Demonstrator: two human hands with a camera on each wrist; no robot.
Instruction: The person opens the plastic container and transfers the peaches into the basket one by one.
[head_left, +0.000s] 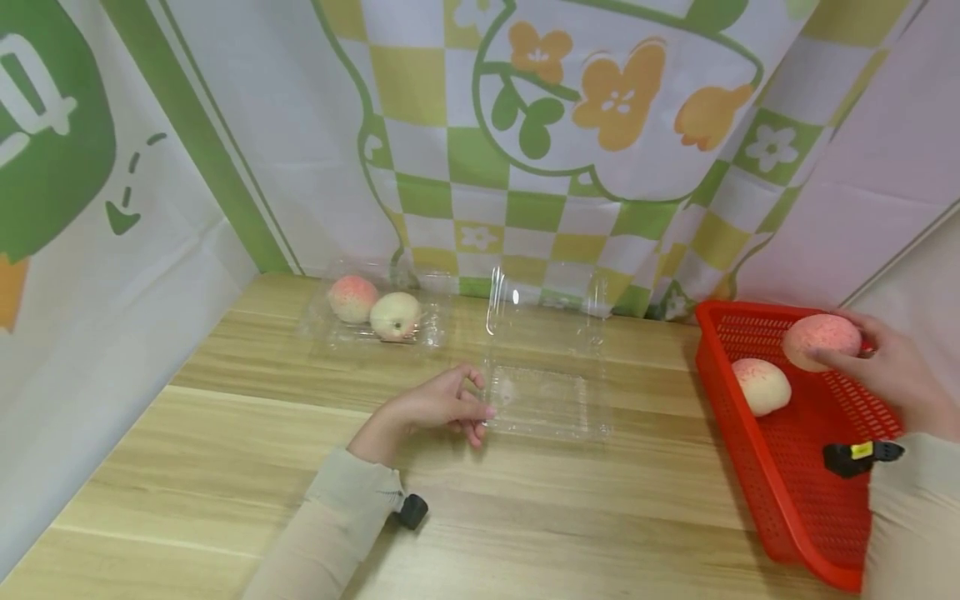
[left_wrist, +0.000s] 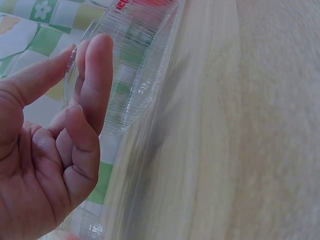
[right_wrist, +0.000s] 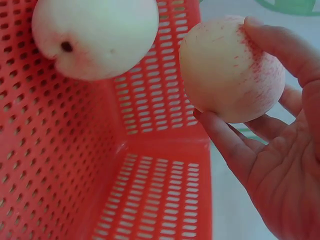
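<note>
My right hand grips a pink-and-cream peach above the far end of a red perforated basket. In the right wrist view, the fingers and thumb curl round that peach. A second peach lies in the basket by its left wall. At mid-table stands a clear plastic clamshell box, its lid raised at the back and nothing inside. My left hand is at the box's left front edge; the left wrist view shows thumb and fingers pinching its thin rim.
Another clear plastic box at the back left holds two peaches. A patterned curtain hangs behind the wooden table. The basket stands along the right side.
</note>
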